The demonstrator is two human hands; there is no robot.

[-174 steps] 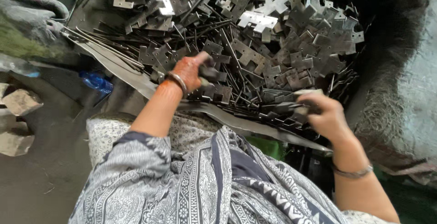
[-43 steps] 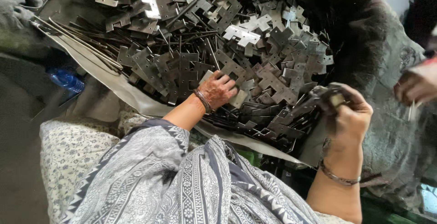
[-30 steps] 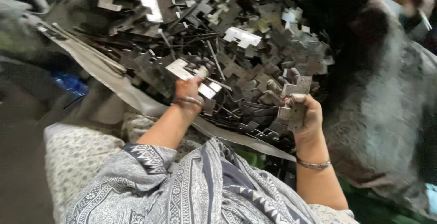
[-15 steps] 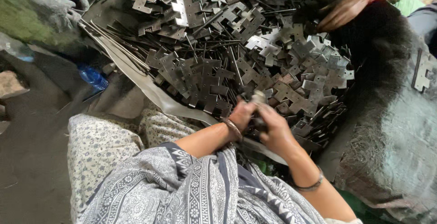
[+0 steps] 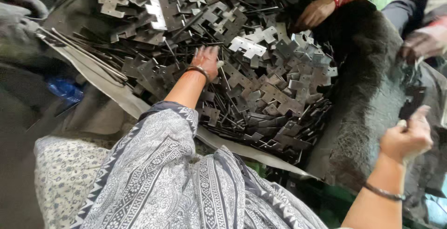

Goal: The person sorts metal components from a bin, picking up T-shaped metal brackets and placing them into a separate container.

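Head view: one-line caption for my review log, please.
Left hand spread on a heap of metal plates; right hand raised beside it, other people's hands opposite.

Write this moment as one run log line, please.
left hand: spread on pile of metal plates | right hand: raised beside pile, closed, contents unclear | other hands: far edge

A dim workspace seen from above. Along the left edge runs a bare, dark grey concrete floor (image 5: 18, 131). A crumpled blue plastic wrapper (image 5: 65, 89) lies on it, near a pale grey sheet (image 5: 116, 96) spread out as a ground cover. At the upper left sits a bundle of grey cloth (image 5: 21, 29). On the right lies a dark, coarse, fuzzy grey fabric (image 5: 372, 84). Light is soft and flat, with deep shadow at the bottom right.
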